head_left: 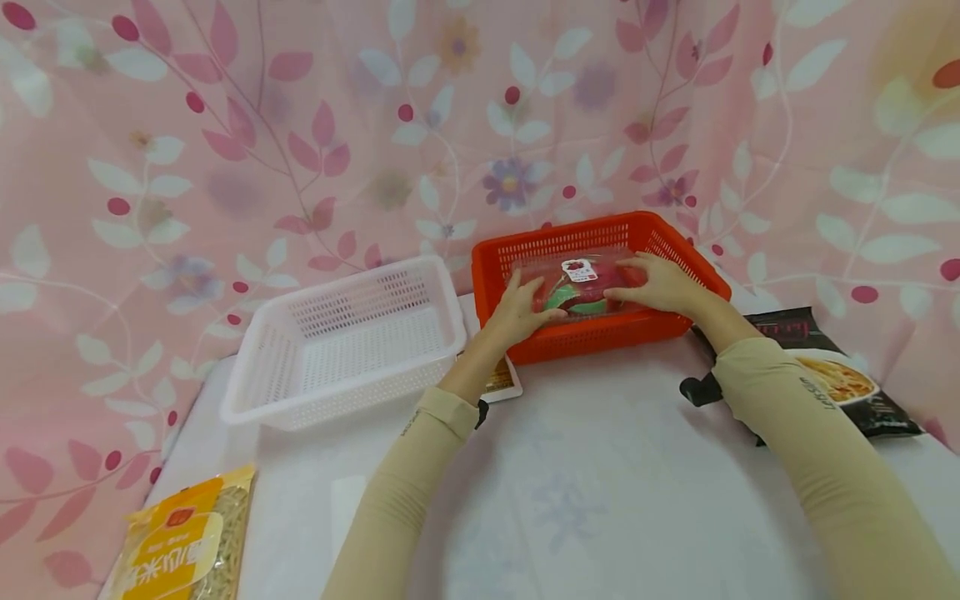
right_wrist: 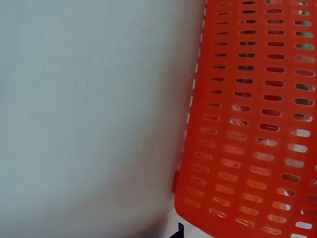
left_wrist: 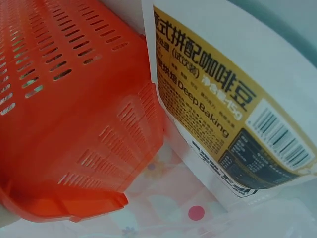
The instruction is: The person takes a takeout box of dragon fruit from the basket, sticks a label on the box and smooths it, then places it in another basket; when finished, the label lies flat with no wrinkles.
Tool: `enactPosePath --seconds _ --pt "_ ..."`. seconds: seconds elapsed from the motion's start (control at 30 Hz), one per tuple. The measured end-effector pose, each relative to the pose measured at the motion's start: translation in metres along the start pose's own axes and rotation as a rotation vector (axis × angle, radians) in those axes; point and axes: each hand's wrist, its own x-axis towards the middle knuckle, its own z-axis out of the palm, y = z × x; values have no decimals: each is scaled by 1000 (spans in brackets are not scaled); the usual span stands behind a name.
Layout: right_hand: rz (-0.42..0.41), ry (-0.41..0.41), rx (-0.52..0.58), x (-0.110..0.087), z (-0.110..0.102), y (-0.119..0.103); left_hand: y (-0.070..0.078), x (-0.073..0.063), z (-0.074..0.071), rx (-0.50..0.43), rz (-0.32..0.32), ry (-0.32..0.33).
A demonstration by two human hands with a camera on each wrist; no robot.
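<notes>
A clear plastic pack (head_left: 592, 287) with a white label and red and green contents lies within the red basket (head_left: 611, 333). My left hand (head_left: 517, 310) grips its left end, thumb along the near side. At the other end my right hand (head_left: 662, 285) holds it, fingers over the far edge and thumb on the near side. From the left wrist, the slotted red basket wall (left_wrist: 89, 114) is seen close up, and beside it a coffee bean packet (left_wrist: 213, 94). Only the basket's slotted side (right_wrist: 257, 124) and the table show from the right wrist.
A white basket (head_left: 345, 383) stands left of the red one, the coffee packet (head_left: 504, 382) between them. A yellow noodle bag (head_left: 180, 542) lies front left. On the right, a black food bag (head_left: 817, 367) is partly behind my right arm. A floral curtain (head_left: 450, 125) hangs behind.
</notes>
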Motion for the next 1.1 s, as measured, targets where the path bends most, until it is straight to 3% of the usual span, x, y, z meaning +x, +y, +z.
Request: enactPosePath --seconds 0.3,0.73,0.93,1.0,1.1 --pt "1 -52 -32 3 1 -1 -2 0 -1 -36 -50 -76" --pt "-17 -57 -72 2 5 1 0 1 1 77 -76 -170" --pt "-30 -20 -101 1 8 -1 3 -4 1 124 -130 -109" --pt "-50 20 -113 1 9 -2 2 -6 1 150 -115 -66" --pt "-92 109 -121 -3 10 -2 2 -11 -1 204 -41 -20"
